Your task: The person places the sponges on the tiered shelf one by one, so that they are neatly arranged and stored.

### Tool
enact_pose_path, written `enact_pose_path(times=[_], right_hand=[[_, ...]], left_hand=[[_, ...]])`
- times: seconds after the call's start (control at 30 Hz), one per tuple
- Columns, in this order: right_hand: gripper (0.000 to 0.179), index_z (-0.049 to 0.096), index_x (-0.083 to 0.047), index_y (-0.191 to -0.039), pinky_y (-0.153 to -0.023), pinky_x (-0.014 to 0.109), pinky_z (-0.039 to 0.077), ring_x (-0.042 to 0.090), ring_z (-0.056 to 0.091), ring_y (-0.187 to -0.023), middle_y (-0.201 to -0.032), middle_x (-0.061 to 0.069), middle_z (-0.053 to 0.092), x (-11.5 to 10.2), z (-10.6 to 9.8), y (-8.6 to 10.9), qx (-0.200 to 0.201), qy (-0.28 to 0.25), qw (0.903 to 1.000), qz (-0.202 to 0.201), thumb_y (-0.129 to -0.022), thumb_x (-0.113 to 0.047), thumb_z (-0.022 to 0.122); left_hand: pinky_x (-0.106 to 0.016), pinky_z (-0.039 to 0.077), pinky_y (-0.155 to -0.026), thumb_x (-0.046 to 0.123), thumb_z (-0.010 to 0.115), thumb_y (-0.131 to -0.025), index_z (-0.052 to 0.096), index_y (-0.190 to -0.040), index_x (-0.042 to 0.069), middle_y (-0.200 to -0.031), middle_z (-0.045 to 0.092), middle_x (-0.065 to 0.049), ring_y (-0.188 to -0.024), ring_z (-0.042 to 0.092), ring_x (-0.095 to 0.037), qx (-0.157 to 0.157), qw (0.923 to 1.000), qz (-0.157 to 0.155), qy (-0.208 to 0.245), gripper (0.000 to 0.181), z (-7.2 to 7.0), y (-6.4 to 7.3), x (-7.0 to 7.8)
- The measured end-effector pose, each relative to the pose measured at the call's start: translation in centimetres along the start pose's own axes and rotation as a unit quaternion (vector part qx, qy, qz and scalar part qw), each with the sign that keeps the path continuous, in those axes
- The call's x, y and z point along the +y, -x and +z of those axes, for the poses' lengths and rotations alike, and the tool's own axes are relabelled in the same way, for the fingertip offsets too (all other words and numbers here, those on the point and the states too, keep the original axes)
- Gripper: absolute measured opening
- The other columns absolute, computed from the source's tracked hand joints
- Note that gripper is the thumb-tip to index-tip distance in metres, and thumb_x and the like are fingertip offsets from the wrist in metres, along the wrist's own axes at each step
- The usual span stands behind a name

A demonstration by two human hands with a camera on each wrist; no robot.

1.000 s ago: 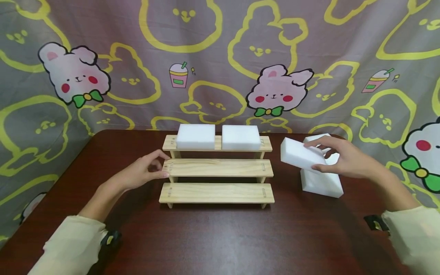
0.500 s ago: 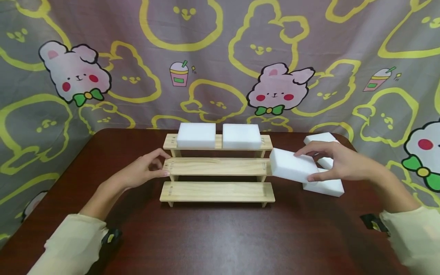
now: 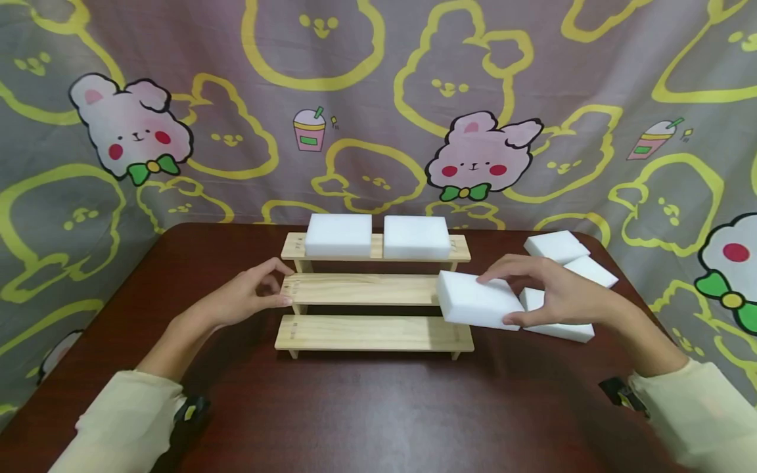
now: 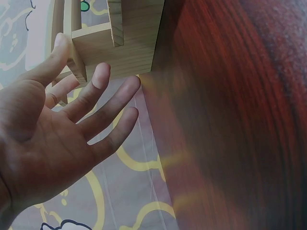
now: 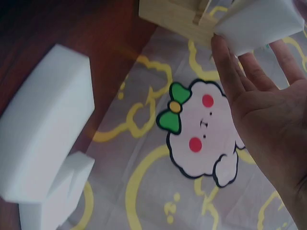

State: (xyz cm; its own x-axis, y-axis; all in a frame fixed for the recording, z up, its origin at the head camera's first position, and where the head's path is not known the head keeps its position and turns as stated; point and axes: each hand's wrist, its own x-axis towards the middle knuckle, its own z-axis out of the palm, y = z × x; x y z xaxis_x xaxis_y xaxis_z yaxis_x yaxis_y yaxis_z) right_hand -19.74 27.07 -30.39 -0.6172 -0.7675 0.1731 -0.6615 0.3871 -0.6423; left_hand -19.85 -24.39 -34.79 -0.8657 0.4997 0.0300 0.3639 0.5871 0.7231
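Note:
A three-tier wooden display stand [image 3: 361, 332] stands on the table. My left hand [image 3: 245, 295] pinches the left end of its middle tier between thumb and index finger; the left wrist view shows the other fingers spread apart off the wood. My right hand [image 3: 550, 289] grips a white foam block [image 3: 478, 301] by its right end. The block is tilted above the right ends of the lower two tiers. In the right wrist view the fingers lie along the block's side [image 5: 259, 24]. On the top tier sit two similar blocks, a left one [image 3: 338, 234] and a right one [image 3: 416, 236].
Three more white foam blocks lie right of the stand: one at the back [image 3: 556, 246], one [image 3: 593, 272] behind the right hand, and a nearer one [image 3: 562, 330] partly covered by that hand. A patterned curtain [image 3: 367, 118] hangs behind the dark wooden table [image 3: 378, 414].
My right hand has carried the foam block left and slightly down, from beside the stand to over its right end. The left hand stays at the middle tier.

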Motion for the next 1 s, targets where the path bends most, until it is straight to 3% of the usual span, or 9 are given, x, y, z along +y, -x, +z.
enact_pose_path(times=[0.13, 0.43, 0.57, 0.77, 1.0], right_hand=[[0.056, 0.066, -0.017, -0.133, -0.073, 0.034, 0.060, 0.014, 0.059, -0.102, -0.124, 0.000, 0.063, -0.3, 0.9, -0.5, 0.006, -0.008, 0.9999, -0.004, -0.083, -0.011, 0.089], [0.057, 0.068, -0.019, -0.131, -0.079, 0.031, 0.055, 0.015, 0.060, -0.103, -0.123, -0.002, 0.065, -0.6, 2.1, -1.6, 0.033, 0.046, 0.9981, -0.025, -0.080, -0.015, 0.091], [0.058, 0.069, -0.021, -0.131, -0.085, 0.035, 0.052, 0.013, 0.059, -0.106, -0.124, -0.005, 0.065, -0.7, 2.7, -2.0, 0.050, 0.071, 0.9961, -0.014, -0.078, -0.018, 0.091], [0.058, 0.070, -0.023, -0.131, -0.092, 0.037, 0.051, 0.013, 0.059, -0.111, -0.126, -0.006, 0.065, -1.0, 3.7, -2.5, 0.066, 0.081, 0.9945, -0.005, -0.078, -0.021, 0.091], [0.058, 0.069, -0.022, -0.131, -0.091, 0.037, 0.052, 0.012, 0.062, -0.109, -0.124, -0.006, 0.068, -1.5, 4.7, -3.3, 0.081, 0.098, 0.9916, -0.024, -0.077, -0.023, 0.090]], left_hand=[[-0.033, 0.051, -0.077, 0.009, 0.075, -0.096, 0.051, -0.128, -0.003, -0.085, 0.071, -0.009, -0.081, 0.064, -0.018, -0.002, 1.0000, 0.004, 0.002, 0.042, 0.0, -0.1, 0.0], [-0.032, 0.051, -0.076, 0.009, 0.076, -0.095, 0.051, -0.128, -0.003, -0.084, 0.071, -0.011, -0.078, 0.063, -0.017, 0.000, 1.0000, 0.009, 0.001, 0.042, 0.0, -0.1, 0.0], [-0.033, 0.050, -0.076, 0.010, 0.075, -0.096, 0.051, -0.128, -0.003, -0.085, 0.071, -0.012, -0.079, 0.063, -0.017, -0.002, 1.0000, 0.005, 0.003, 0.042, 0.0, -0.1, -0.1], [-0.033, 0.050, -0.077, 0.010, 0.075, -0.096, 0.051, -0.128, -0.003, -0.085, 0.071, -0.012, -0.080, 0.063, -0.018, -0.002, 1.0000, 0.002, 0.002, 0.042, 0.0, -0.1, -0.2], [-0.033, 0.050, -0.078, 0.011, 0.075, -0.096, 0.051, -0.128, -0.002, -0.085, 0.071, -0.007, -0.082, 0.063, -0.018, -0.002, 1.0000, -0.002, 0.003, 0.042, 0.0, 0.0, -0.1]])
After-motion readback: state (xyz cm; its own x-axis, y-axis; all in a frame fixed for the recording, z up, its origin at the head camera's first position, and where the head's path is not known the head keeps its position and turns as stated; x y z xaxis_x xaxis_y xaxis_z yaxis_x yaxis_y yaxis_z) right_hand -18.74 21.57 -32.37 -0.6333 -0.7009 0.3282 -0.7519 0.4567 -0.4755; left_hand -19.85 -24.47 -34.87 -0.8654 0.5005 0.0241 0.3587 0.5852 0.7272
